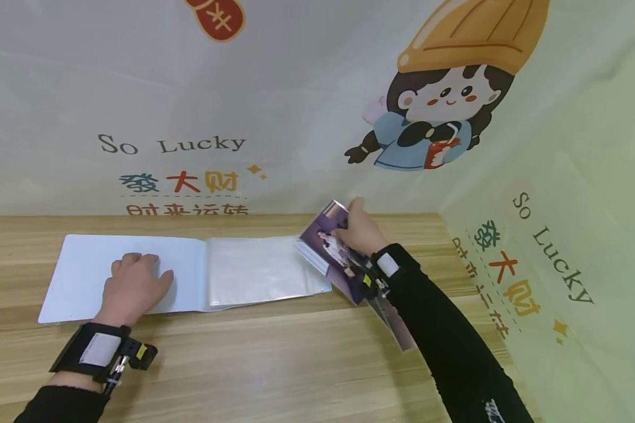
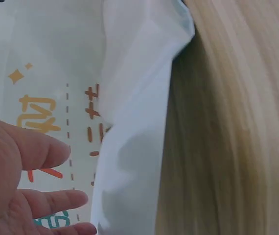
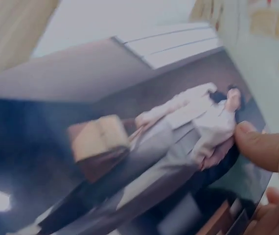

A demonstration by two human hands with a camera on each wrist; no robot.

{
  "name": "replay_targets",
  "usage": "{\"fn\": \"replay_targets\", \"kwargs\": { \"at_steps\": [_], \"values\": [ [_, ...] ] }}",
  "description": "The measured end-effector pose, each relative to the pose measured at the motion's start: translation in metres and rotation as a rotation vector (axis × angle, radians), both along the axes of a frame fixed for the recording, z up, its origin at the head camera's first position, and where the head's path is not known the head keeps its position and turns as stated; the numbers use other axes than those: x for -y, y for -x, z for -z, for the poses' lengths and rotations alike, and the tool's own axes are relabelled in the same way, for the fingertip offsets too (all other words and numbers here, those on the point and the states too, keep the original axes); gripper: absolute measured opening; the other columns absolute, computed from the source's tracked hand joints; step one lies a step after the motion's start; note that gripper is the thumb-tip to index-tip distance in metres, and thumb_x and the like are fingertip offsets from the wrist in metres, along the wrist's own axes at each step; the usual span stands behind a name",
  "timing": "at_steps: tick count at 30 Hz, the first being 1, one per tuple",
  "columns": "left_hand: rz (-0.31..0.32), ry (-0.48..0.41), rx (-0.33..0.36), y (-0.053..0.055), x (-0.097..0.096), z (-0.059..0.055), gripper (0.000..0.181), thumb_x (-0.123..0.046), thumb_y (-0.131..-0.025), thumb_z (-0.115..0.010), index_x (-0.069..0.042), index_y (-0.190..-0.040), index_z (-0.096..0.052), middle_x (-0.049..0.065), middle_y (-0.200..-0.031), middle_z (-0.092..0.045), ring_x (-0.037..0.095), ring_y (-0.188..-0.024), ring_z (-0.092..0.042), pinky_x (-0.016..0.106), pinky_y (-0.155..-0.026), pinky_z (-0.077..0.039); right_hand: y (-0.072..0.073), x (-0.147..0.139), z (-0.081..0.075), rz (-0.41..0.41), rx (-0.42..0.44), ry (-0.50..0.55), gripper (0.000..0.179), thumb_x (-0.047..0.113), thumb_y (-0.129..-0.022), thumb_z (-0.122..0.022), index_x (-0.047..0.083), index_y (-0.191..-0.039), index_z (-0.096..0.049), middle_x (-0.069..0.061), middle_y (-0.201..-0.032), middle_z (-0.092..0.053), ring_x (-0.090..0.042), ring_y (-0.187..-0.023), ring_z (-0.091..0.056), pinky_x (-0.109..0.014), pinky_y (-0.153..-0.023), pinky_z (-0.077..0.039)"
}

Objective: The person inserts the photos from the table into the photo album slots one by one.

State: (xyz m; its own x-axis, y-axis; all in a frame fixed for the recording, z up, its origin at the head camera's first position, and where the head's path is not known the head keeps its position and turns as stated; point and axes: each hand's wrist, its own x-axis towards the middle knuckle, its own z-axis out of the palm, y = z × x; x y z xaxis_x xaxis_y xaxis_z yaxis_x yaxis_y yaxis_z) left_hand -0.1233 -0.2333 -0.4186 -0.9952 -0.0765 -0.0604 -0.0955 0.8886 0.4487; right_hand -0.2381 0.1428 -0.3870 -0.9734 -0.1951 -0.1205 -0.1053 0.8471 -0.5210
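Observation:
A photo album [image 1: 79, 282] lies spread on the table, its white inner cover on the left and clear plastic sleeves [image 1: 259, 270] on the right. My left hand [image 1: 134, 285] rests on the white cover with fingers spread, gripping nothing. Between thumb and fingers my right hand [image 1: 364, 228] pinches a glossy photo print [image 1: 320, 238] at its upper right edge. The print [image 3: 159, 137] shows a figure in pale clothes with a case. It is tilted and overlaps the album's right end. In the left wrist view the white cover [image 2: 129, 181] runs beside the left hand [image 2: 27, 181].
Another print [image 1: 397, 326] shows partly below the right wrist, mostly hidden by the arm. The wooden table [image 1: 233, 364] ends against a pale printed backdrop [image 1: 296, 117] behind and another printed sheet [image 1: 571, 205] on the right.

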Motion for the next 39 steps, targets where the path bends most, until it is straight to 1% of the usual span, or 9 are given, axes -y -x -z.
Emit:
{"fn": "replay_targets", "kwargs": {
  "at_steps": [4, 11, 15, 18, 23, 28, 35, 37, 39],
  "values": [
    [-0.003, -0.058, -0.055, 0.005, -0.004, -0.011, 0.046, -0.020, -0.088, -0.050, 0.018, -0.113, -0.051, 0.041, -0.117, -0.040, 0.055, -0.106, -0.037, 0.065, -0.081, -0.035, 0.003, 0.060, -0.008, -0.119, 0.003, 0.079, 0.047, 0.016, -0.088, -0.060, 0.002, -0.118, -0.028, -0.014, -0.093, -0.053, -0.023, -0.080, -0.055, -0.032, -0.067, -0.046],
    [-0.004, -0.229, -0.098, 0.013, -0.006, -0.033, 0.054, -0.035, -0.096, -0.037, 0.013, -0.118, -0.050, 0.034, -0.115, -0.048, 0.046, -0.103, -0.047, 0.055, -0.076, -0.041, -0.011, 0.145, -0.028, -0.435, -0.023, 0.070, 0.038, 0.018, -0.094, -0.050, 0.006, -0.121, -0.026, -0.007, -0.083, -0.050, -0.014, -0.066, -0.049, -0.023, -0.056, -0.039],
    [0.008, -0.350, -0.093, 0.017, -0.004, -0.041, 0.061, -0.047, -0.094, -0.035, 0.009, -0.113, -0.053, 0.028, -0.106, -0.056, 0.036, -0.091, -0.053, 0.042, -0.067, -0.043, -0.020, 0.177, -0.039, -0.505, -0.062, 0.088, 0.037, 0.019, -0.094, -0.050, 0.007, -0.121, -0.027, -0.005, -0.089, -0.051, -0.011, -0.073, -0.050, -0.020, -0.061, -0.039],
    [0.032, -0.461, -0.040, 0.020, 0.000, -0.042, 0.060, -0.049, -0.092, -0.041, 0.007, -0.109, -0.054, 0.021, -0.100, -0.060, 0.022, -0.082, -0.052, 0.030, -0.061, -0.042, -0.024, 0.190, -0.044, -0.518, -0.093, 0.099, 0.035, 0.018, -0.093, -0.050, 0.008, -0.120, -0.030, -0.005, -0.098, -0.052, -0.010, -0.081, -0.051, -0.019, -0.068, -0.040],
    [0.025, -0.628, 0.037, 0.021, 0.011, -0.040, 0.053, -0.041, -0.094, -0.044, 0.006, -0.115, -0.051, 0.003, -0.094, -0.063, 0.006, -0.079, -0.051, 0.021, -0.062, -0.044, -0.025, 0.192, -0.037, -0.549, -0.093, 0.107, 0.041, 0.021, -0.093, -0.050, 0.007, -0.128, -0.034, -0.005, -0.117, -0.051, -0.009, -0.102, -0.050, -0.016, -0.083, -0.039],
    [-0.083, -0.744, 0.019, 0.018, 0.028, -0.034, 0.046, -0.037, -0.095, -0.043, 0.006, -0.112, -0.048, -0.014, -0.083, -0.060, 0.002, -0.075, -0.053, 0.018, -0.062, -0.047, -0.015, 0.170, -0.016, -0.553, -0.130, 0.009, 0.064, 0.031, -0.092, -0.052, 0.003, -0.142, -0.024, -0.011, -0.143, -0.032, -0.016, -0.132, -0.027, -0.020, -0.105, -0.018],
    [-0.251, -0.819, 0.060, 0.013, 0.063, -0.029, 0.036, -0.036, -0.093, -0.048, -0.001, -0.104, -0.050, -0.011, -0.080, -0.052, 0.003, -0.071, -0.047, 0.018, -0.056, -0.044, -0.006, 0.122, 0.030, -0.532, -0.072, -0.233, 0.091, 0.045, -0.079, -0.066, 0.003, -0.144, -0.019, -0.013, -0.149, -0.018, -0.021, -0.136, -0.017, -0.028, -0.108, -0.014],
    [-0.260, -0.864, 0.095, 0.012, 0.073, -0.028, 0.034, -0.033, -0.093, -0.048, -0.001, -0.103, -0.049, -0.012, -0.076, -0.053, 0.003, -0.068, -0.048, 0.020, -0.055, -0.045, -0.008, 0.110, 0.040, -0.556, -0.024, -0.310, 0.099, 0.051, -0.074, -0.068, 0.003, -0.145, -0.018, -0.013, -0.150, -0.015, -0.022, -0.137, -0.014, -0.029, -0.109, -0.014],
    [-0.253, -0.840, 0.152, 0.011, 0.082, -0.027, 0.039, -0.033, -0.095, -0.045, 0.003, -0.110, -0.048, -0.010, -0.078, -0.054, 0.003, -0.068, -0.049, 0.021, -0.057, -0.046, -0.010, 0.101, 0.049, -0.601, 0.006, -0.397, 0.107, 0.056, -0.069, -0.069, 0.002, -0.145, -0.016, -0.014, -0.151, -0.011, -0.024, -0.138, -0.009, -0.029, -0.109, -0.011]
  ]
}}
